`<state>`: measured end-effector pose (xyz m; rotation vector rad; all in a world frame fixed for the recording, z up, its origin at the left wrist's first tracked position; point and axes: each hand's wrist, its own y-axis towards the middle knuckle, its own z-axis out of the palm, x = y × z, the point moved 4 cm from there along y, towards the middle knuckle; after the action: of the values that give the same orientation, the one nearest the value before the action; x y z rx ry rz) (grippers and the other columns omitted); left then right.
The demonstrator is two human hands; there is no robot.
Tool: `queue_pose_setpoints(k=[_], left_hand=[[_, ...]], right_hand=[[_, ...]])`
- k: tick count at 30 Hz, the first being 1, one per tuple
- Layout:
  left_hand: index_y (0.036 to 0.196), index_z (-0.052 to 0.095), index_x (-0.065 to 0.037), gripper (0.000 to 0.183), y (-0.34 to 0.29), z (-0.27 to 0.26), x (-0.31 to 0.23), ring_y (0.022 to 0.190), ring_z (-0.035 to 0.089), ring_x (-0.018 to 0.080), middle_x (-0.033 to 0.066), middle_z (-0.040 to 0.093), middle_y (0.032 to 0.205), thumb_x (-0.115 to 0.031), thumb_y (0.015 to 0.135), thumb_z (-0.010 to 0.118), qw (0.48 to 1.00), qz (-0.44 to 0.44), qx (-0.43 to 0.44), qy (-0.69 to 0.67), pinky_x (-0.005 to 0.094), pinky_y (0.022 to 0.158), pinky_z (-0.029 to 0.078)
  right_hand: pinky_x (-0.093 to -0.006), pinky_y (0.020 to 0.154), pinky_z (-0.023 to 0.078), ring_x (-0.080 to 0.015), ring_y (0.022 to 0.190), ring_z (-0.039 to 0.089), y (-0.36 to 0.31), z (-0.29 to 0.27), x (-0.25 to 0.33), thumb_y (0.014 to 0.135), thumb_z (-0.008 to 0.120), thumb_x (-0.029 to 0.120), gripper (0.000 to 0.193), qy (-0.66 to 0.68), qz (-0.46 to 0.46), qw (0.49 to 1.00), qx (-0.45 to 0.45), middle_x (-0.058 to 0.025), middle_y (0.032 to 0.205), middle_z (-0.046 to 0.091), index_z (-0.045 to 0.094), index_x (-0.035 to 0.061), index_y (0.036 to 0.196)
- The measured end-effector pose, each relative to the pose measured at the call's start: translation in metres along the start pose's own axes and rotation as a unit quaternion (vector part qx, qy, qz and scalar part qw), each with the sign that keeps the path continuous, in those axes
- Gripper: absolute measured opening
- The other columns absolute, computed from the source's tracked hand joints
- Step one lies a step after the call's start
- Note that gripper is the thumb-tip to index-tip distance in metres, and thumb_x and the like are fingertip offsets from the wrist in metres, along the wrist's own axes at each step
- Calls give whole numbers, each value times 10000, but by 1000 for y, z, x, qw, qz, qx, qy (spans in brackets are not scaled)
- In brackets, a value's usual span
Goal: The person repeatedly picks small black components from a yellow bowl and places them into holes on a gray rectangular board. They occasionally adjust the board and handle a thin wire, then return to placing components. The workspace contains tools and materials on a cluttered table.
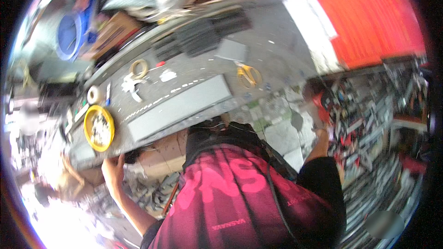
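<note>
Grey and scuffed, the workbench (194, 71) runs from 9 o'clock up toward 1 o'clock across the view, and the left hand (113, 166) grips its near edge at about 8 o'clock, the fingers curled up against the underside of the edge beside a dark object I cannot identify. Whether those fingers are pinching anything is not clear. Just above that hand, on the bench top, sits a round yellow bowl (98, 128) filled with small pale bits. At 10 o'clock from the bowl stands a roll of pale tape (94, 94), and further up lies a tan tape ring (139, 68) with a white crumpled scrap (131, 84) beside it. A long grey slab (177, 107) lies lengthwise along the bench near its front edge, with a dashed line of white marks just beyond it. Orange-handled scissors (248, 74) rest on the bench at about 12 o'clock, near a small grey sheet (232, 50) and stacks of dark ribbed pads (198, 37).

The right hand (319, 121) is raised at 3 o'clock, well apart from the bench, against a cluttered rack of small goods (369, 110); its fingers are too blurred to read. A blue tub (70, 34) sits at 10 o'clock far back, and a red shutter (374, 14) fills 1 o'clock.
</note>
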<state>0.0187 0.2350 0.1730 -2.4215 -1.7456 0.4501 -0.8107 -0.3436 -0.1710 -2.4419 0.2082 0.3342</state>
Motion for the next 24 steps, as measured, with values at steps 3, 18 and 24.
queue_pose_setpoints(k=[3,18,24], left_hand=[[1040,796,79,305,-43,-21,-92,769,788,257,214,800,866,-224,1011,815,985,89,57,-139,391,762,602],[992,825,44,146,-51,24,-83,733,657,115,117,780,832,-101,1005,824,918,182,48,-350,303,660,496],[963,796,79,197,-27,65,36,755,639,95,96,756,798,-110,1016,822,918,71,47,-388,301,695,514]], right_hand=[[-468,1152,528,-359,1344,713,-83,-60,168,1032,700,633,724,134,-132,981,-46,-226,1466,737,759,11,1398],[-389,837,559,-209,831,688,-473,-220,521,1126,694,355,363,156,-708,622,297,-92,908,787,758,17,1008],[-420,930,563,-230,981,731,-417,-165,524,1112,712,355,310,142,-691,670,232,-103,1004,804,795,59,1076]])
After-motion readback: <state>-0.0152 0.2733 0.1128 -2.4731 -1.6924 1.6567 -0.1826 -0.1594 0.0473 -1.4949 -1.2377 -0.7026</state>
